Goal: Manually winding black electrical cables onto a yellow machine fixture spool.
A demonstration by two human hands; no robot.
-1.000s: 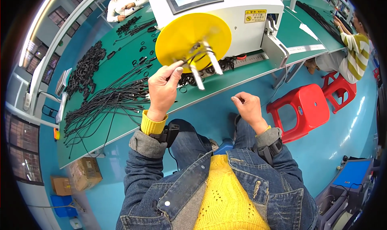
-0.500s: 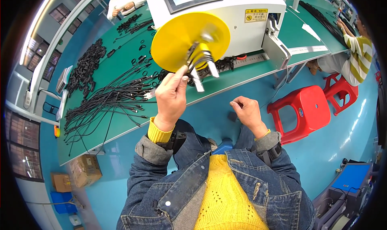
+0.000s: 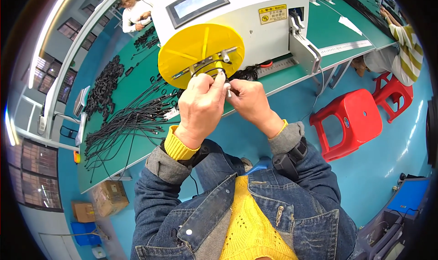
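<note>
A round yellow disc faces me on the front of a white machine. Metal bars with posts cross the disc, which shows sharply. Loops of black cable curve around the posts at its lower right. My left hand, thumb and fingers pinched together, grips the cable at the disc's lower edge. Against it, my right hand is closed on the same cable; a small pale metallic end pokes out between the hands. My fingers hide most of the cable there.
Black cables with plugs cover the green table at left, beside a heap of black coils. Red-handled pliers lie below the machine. Red stools stand at right. Two other people sit beyond the table.
My right hand has risen leftward from beside the table edge to meet my left hand at the cable. The disc's bars and posts, blurred before, now look still. The view has shifted slightly.
</note>
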